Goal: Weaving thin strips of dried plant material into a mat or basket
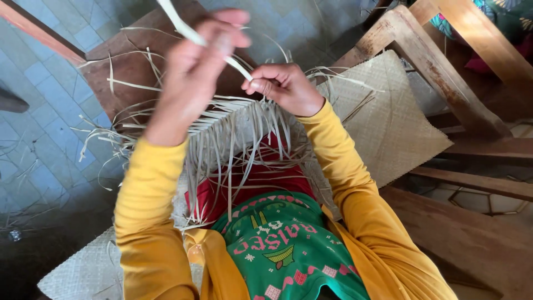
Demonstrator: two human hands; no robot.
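Two hands are up over the work: the left hand (194, 61) is lifted high with its fingers pinched shut on one long pale strip (183, 28), and the right hand (283, 88) is curled tight on the lower end of that same strip, right at the edge of the weaving. Under them lies one woven mat (388, 122) on the person's lap, with many loose strips (233, 144) hanging from its unfinished edge. One wooden board (133, 66) sits behind, and a wooden frame (438, 72) stands to the right.
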